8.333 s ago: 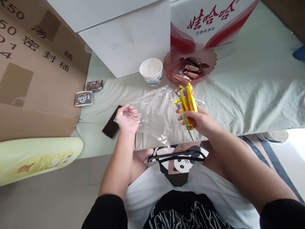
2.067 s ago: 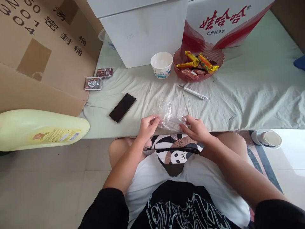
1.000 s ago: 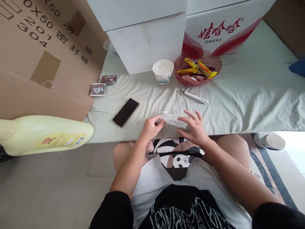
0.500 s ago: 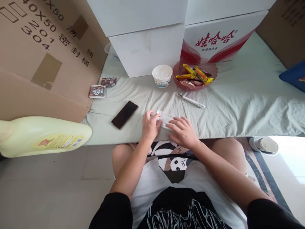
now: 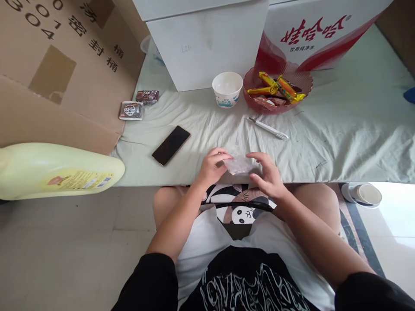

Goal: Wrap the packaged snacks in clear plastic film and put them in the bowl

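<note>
A crumpled clear plastic bag [image 5: 239, 164] is held just above the front edge of the cloth-covered surface. My left hand [image 5: 214, 167] pinches its left side between thumb and fingers. At the other side, my right hand [image 5: 268, 175] has its thumb and fingers spread apart, the fingertips close to the bag's edge; whether they touch it I cannot make out. Behind the hands lies a white pen-like tool [image 5: 268, 128] with a thin metal tip. To the left rests a black phone [image 5: 171, 145], screen up.
A white paper cup [image 5: 227, 91] stands beside a pink bowl [image 5: 251, 98] of wrapped snacks. Two small brown packets [image 5: 131, 111] lie near a cardboard box [image 5: 84, 99]. White boxes [image 5: 207, 52] line the back. A pale yellow bottle [image 5: 61, 170] juts in at left.
My right hand has moved off the plastic bag to the right, its fingers opening. The bag now looks more spread out in my left hand. The view has tilted slightly downward.
</note>
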Motion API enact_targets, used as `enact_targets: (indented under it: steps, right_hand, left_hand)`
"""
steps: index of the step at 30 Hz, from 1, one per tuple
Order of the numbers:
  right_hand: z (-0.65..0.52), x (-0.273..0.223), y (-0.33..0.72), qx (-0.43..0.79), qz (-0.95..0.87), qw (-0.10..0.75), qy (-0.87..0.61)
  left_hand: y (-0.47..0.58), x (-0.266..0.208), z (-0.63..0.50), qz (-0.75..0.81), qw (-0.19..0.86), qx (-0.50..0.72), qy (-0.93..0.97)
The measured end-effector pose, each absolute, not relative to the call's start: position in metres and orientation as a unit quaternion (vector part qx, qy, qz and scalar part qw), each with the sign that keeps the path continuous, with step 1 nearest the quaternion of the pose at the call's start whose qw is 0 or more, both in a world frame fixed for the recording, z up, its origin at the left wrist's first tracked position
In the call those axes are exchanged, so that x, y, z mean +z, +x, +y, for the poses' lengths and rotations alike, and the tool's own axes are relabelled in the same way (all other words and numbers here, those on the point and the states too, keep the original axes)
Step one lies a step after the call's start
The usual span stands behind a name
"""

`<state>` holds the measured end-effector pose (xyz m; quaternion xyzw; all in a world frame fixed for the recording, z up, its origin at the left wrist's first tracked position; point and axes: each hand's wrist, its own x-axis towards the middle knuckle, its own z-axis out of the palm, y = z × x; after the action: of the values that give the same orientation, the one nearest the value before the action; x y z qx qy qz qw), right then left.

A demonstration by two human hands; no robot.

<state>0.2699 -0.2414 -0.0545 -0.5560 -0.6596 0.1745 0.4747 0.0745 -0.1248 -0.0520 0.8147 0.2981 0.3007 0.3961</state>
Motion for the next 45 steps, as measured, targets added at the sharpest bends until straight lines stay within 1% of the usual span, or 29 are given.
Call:
enact_targets:
  steps: [2, 4, 6, 10, 12, 15, 18, 23, 25, 27, 30, 33, 36, 38, 40, 42, 43, 45]
  right_hand:
    - [-0.239, -0.058, 0.269, 0.165, -0.662, 0.474, -0.557]
    - [-0.235, -0.061, 0.267, 0.153, -0.659, 0.467, -0.57]
    - [-0.231, -0.063, 0.265, 0.142, -0.642, 0.462, -0.596]
    - [-0.225, -0.062, 0.263, 0.083, -0.584, 0.47, -0.656]
    - [-0.225, -0.062, 0.263, 0.073, -0.583, 0.462, -0.664]
    - [-0.227, -0.06, 0.262, 0.108, -0.62, 0.451, -0.633]
    - [-0.229, -0.056, 0.26, 0.123, -0.629, 0.468, -0.609]
    - [-0.225, -0.05, 0.256, 0.14, -0.593, 0.492, -0.622]
    - [-0.218, -0.046, 0.256, 0.179, -0.56, 0.508, -0.63]
    - [-0.209, -0.043, 0.254, 0.265, -0.517, 0.532, -0.616]
    - [-0.193, -0.039, 0.249, 0.404, -0.459, 0.538, -0.58]
    - [-0.179, -0.034, 0.245, 0.441, -0.398, 0.554, -0.582]
    - [-0.166, -0.028, 0.253, 0.4, -0.368, 0.593, -0.594]
    - [-0.155, -0.021, 0.269, 0.329, -0.379, 0.613, -0.61]
    - [-0.137, -0.006, 0.29, 0.232, -0.41, 0.614, -0.633]
    - [-0.113, 0.017, 0.308, 0.132, -0.456, 0.579, -0.663]
    - [-0.097, 0.029, 0.313, 0.089, -0.482, 0.543, -0.682]
    - [-0.061, 0.051, 0.316, 0.03, -0.535, 0.433, -0.725]
  left_hand:
    - [0.074, -0.05, -0.124, 0.299, 0.48, 0.296, 0.77]
    - [0.075, -0.047, -0.124, 0.291, 0.519, 0.267, 0.758]
    - [0.076, -0.044, -0.126, 0.297, 0.505, 0.251, 0.771]
    - [0.078, -0.037, -0.125, 0.344, 0.418, 0.234, 0.807]
    - [0.078, -0.034, -0.124, 0.357, 0.44, 0.2, 0.8]
    - [0.078, -0.032, -0.122, 0.333, 0.529, 0.166, 0.762]
    - [0.079, -0.034, -0.12, 0.302, 0.562, 0.209, 0.741]
    - [0.081, -0.036, -0.115, 0.28, 0.57, 0.308, 0.708]
    - [0.08, -0.035, -0.114, 0.3, 0.547, 0.345, 0.701]
    - [0.079, -0.033, -0.113, 0.327, 0.536, 0.36, 0.69]
    - [0.076, -0.034, -0.11, 0.342, 0.578, 0.355, 0.65]
    - [0.077, -0.034, -0.103, 0.355, 0.618, 0.348, 0.609]
    - [0.084, -0.032, -0.088, 0.362, 0.606, 0.347, 0.618]
    - [0.089, -0.031, -0.074, 0.361, 0.583, 0.362, 0.632]
    - [0.093, -0.032, -0.062, 0.363, 0.564, 0.385, 0.634]
    - [0.094, -0.033, -0.054, 0.365, 0.558, 0.402, 0.628]
    - [0.093, -0.034, -0.052, 0.363, 0.558, 0.407, 0.626]
    - [0.09, -0.034, -0.049, 0.353, 0.562, 0.411, 0.625]
